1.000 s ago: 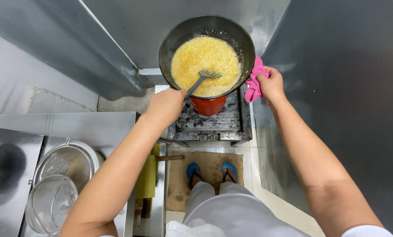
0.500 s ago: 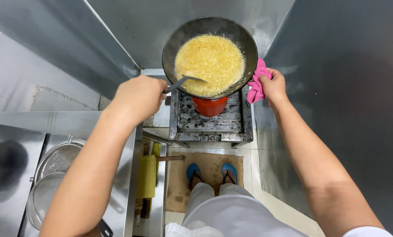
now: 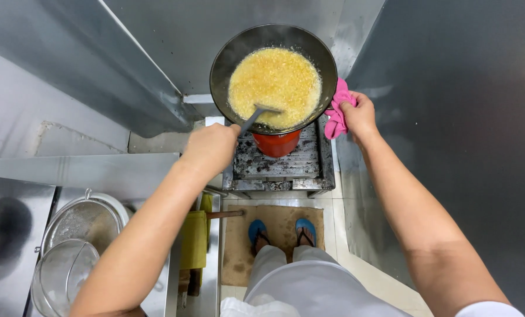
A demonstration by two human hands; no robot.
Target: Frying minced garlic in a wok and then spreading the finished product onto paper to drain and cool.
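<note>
Steel walls box in the burner; wire strainers [image 3: 77, 235] sit far left. Your left hand [image 3: 210, 149] grips a ladle [image 3: 256, 115] dipped into the wok [image 3: 273, 76] (full of yellow mixture), while your right hand [image 3: 361, 114] clutches a pink cloth [image 3: 336, 111] against its rim.

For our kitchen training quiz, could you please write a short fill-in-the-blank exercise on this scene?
1. The left hand holds a ladle dipped in the ____ mixture.
2. The right hand steadies the wok through a ____ cloth.
3. The wok sits over a ____ burner.

Missing words: yellow; pink; red
</note>
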